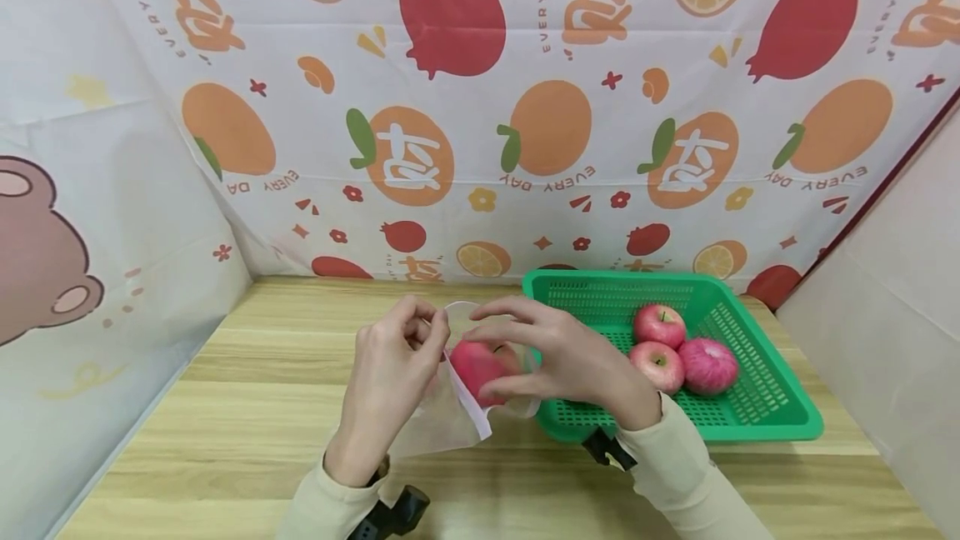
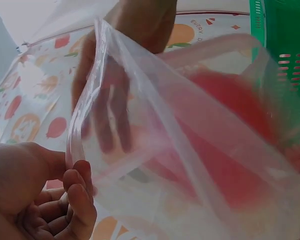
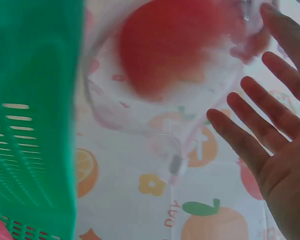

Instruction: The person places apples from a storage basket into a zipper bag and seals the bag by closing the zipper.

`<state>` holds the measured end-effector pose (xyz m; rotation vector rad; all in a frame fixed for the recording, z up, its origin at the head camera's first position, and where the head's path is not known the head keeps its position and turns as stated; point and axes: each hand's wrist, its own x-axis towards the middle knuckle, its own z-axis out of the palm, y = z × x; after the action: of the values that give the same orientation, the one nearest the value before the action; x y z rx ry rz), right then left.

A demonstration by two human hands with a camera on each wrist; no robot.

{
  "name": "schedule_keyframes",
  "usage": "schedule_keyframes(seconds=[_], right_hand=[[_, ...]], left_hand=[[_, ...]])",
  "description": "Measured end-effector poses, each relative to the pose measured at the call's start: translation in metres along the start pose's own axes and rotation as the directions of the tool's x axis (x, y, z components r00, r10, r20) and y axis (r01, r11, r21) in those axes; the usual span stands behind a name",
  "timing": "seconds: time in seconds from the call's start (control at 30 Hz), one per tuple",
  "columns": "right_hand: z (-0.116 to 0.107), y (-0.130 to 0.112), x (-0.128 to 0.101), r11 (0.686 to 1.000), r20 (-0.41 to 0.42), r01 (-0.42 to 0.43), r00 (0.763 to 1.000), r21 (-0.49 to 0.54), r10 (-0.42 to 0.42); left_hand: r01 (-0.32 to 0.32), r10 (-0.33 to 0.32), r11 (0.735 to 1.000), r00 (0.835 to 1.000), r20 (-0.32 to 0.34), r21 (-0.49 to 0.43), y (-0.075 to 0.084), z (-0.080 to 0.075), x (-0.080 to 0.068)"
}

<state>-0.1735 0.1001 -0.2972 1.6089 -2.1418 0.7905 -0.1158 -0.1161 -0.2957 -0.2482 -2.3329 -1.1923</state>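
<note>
A translucent bag (image 1: 431,423) with a white edge stands tilted over the table, left of the green basket. My left hand (image 1: 386,390) pinches the bag's edge between thumb and fingers, as the left wrist view also shows. A red apple (image 1: 476,369) is in the bag's mouth, blurred in the right wrist view. My right hand (image 1: 566,357) is beside the apple with its fingers spread and apart from it; in the right wrist view nothing lies between its fingers (image 3: 245,142). A small grey piece (image 3: 176,164) sits on the bag's rim.
A green plastic basket (image 1: 765,430) stands on the right of the wooden table (image 1: 247,407). It holds an upper apple (image 1: 660,326), a paler apple (image 1: 657,367) and a darker pink apple (image 1: 708,365). A fruit-printed cloth (image 1: 480,132) hangs behind.
</note>
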Motion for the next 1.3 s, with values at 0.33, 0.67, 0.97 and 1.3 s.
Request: schedule_keyframes(seconds=[0.33, 0.67, 0.97, 1.3], right_hand=[[-0.019, 0.002, -0.007, 0.999, -0.059, -0.028, 0.998, 0.018, 0.029], [-0.038, 0.017, -0.020, 0.997, -0.096, -0.075, 0.993, 0.002, 0.075], [-0.051, 0.027, -0.031, 0.984, -0.062, -0.177, 0.983, -0.034, 0.175], [-0.062, 0.041, -0.043, 0.954, -0.016, -0.278, 0.960, -0.115, 0.278]], left_hand=[[-0.005, 0.004, 1.000, 1.000, -0.009, -0.002, 0.000, 0.001, 0.000], [0.022, -0.022, 1.000, 1.000, 0.001, -0.011, -0.001, 0.000, -0.001], [0.019, -0.019, 1.000, 1.000, -0.006, -0.016, 0.000, -0.001, -0.001], [0.019, -0.019, 1.000, 1.000, -0.002, -0.019, 0.002, -0.001, 0.000]])
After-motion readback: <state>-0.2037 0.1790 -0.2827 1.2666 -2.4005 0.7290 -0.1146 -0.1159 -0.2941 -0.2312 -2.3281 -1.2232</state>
